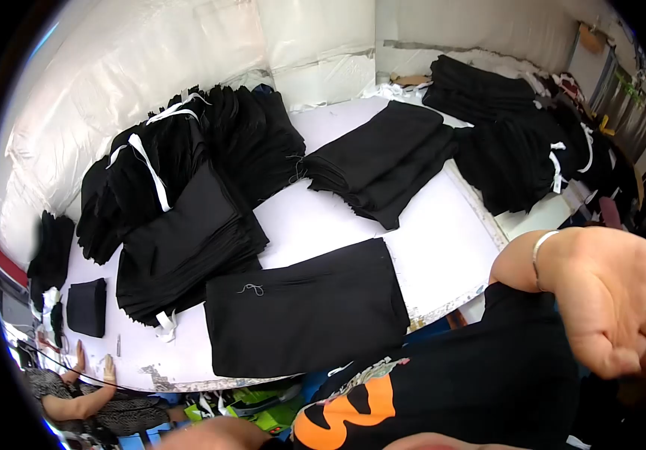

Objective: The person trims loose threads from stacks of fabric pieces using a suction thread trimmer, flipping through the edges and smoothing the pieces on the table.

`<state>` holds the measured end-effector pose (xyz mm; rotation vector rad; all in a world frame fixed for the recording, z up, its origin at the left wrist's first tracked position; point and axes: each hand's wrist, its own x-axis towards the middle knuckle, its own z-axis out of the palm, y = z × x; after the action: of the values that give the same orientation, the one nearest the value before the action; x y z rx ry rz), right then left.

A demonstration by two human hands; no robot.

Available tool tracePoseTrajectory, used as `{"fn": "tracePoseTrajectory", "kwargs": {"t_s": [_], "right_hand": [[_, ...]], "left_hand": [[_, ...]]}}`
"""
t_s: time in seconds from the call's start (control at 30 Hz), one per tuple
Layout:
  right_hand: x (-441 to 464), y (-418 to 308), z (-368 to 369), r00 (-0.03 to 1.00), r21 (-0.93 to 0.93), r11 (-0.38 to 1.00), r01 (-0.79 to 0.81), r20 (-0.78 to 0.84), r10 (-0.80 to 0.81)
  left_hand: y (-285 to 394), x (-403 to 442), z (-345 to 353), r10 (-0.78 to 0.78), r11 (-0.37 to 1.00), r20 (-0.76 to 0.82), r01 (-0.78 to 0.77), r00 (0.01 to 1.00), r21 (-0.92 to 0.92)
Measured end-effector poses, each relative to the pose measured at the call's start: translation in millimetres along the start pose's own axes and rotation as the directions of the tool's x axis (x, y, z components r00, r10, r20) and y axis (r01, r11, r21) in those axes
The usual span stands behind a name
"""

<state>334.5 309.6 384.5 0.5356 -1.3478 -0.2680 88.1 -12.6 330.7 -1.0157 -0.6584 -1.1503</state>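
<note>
My right hand [619, 304] is raised at the right edge of the view, with a pale band on its wrist. Its palm faces me, the partly cut-off fingers look loosely bent, and nothing shows in it. Only a blurred bit of skin, perhaps my left arm, appears at the bottom edge; my left hand is out of sight. Right in front of me a folded stack of black cloth [304, 319] lies at the table's near edge, a loose light thread [250, 289] on top. Another black cloth stack [383, 161] rests farther back, its layers fanned at the left.
Large black cloth bundles tied with white strips [150, 172] cover the table's left back. More tied black bundles [506, 161] sit at the right. A small folded black piece [86, 307] lies far left, near a co-worker's hands [109, 369] on the white table [443, 232].
</note>
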Motion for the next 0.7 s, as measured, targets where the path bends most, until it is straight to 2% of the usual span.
{"fn": "tracePoseTrajectory", "kwargs": {"t_s": [0.03,0.07,0.1,0.13,0.17,0.2,0.23,0.3,0.33,0.37,0.4,0.47,0.5,0.53,0.57,0.63,0.7], "right_hand": [[-14.8,-0.2,9.3,1.000,-0.006,1.000,-0.020,-0.011,0.020],[-35.2,-8.2,21.0,0.998,0.005,0.998,-0.058,-0.014,0.059],[-58.8,-21.3,34.5,0.992,0.037,0.992,-0.124,0.004,0.124],[-80.4,-33.2,57.3,0.980,0.082,0.977,-0.195,0.045,0.191],[-108.6,-49.7,99.5,0.929,0.173,0.916,-0.361,0.152,0.337],[-135.9,-62.3,115.0,0.812,0.184,0.852,-0.489,0.452,0.369],[-184.5,-90.4,143.7,0.684,0.146,0.777,-0.613,0.591,0.429],[-283.0,-152.6,167.8,0.274,-0.049,0.746,-0.664,0.913,0.304],[-347.1,-190.4,154.6,0.022,-0.145,0.728,-0.670,0.976,0.215],[-350.8,-195.4,156.1,0.036,-0.116,0.721,-0.683,0.981,0.192],[-353.1,-196.8,162.4,-0.014,-0.167,0.694,-0.701,0.975,0.221],[-357.8,-191.5,166.7,-0.095,-0.222,0.644,-0.732,0.969,0.227],[-358.7,-194.0,167.5,-0.081,-0.195,0.645,-0.739,0.976,0.202],[-360.0,-195.3,165.7,-0.077,-0.201,0.648,-0.734,0.974,0.214],[-362.2,-193.2,165.7,-0.071,-0.207,0.656,-0.726,0.971,0.228],[-364.3,-193.0,166.9,-0.061,-0.181,0.658,-0.731,0.978,0.200],[-363.5,-194.1,168.0,-0.064,-0.199,0.667,-0.718,0.973,0.222]], "left_hand": [[0.7,-32.6,-8.3,0.006,1.000,0.013,-0.006,1.000,-0.005],[1.3,-63.6,-13.8,-0.260,0.965,0.431,0.213,0.864,0.156],[-2.3,-94.2,-15.3,-0.509,0.861,0.691,0.316,0.514,0.399],[-9.9,-124.2,-12.5,-0.561,0.820,0.778,0.317,0.282,0.477],[-18.4,-159.0,-18.3,-0.563,0.813,0.806,0.298,0.183,0.501],[-25.7,-188.6,-30.1,-0.579,0.800,0.812,0.243,0.076,0.548],[-30.9,-217.1,-47.2,-0.631,0.763,0.776,0.177,-0.008,0.622],[-38.2,-271.1,-87.4,-0.748,0.658,0.661,0.067,-0.058,0.750],[-34.4,-300.2,-112.5,-0.760,0.644,0.646,0.050,-0.066,0.763],[-31.1,-328.0,-138.9,-0.827,0.561,0.558,-0.056,-0.066,0.826],[-29.7,-342.9,-157.3,-0.886,0.462,0.461,-0.163,-0.048,0.872],[-28.9,-344.2,-163.1,-0.912,0.409,0.405,-0.141,-0.061,0.901],[-30.1,-347.4,-157.7,-0.929,0.370,0.364,-0.138,-0.068,0.919],[-29.4,-353.7,-160.4,-0.916,0.399,0.402,-0.174,-0.018,0.900],[-33.6,-351.3,-157.9,-0.931,0.359,0.365,-0.179,0.000,0.916],[-45.5,-340.4,-159.3,-0.935,0.346,0.331,-0.127,-0.125,0.930],[-52.5,-341.3,-169.8,-0.971,0.234,0.240,-0.241,-0.004,0.942]]}}
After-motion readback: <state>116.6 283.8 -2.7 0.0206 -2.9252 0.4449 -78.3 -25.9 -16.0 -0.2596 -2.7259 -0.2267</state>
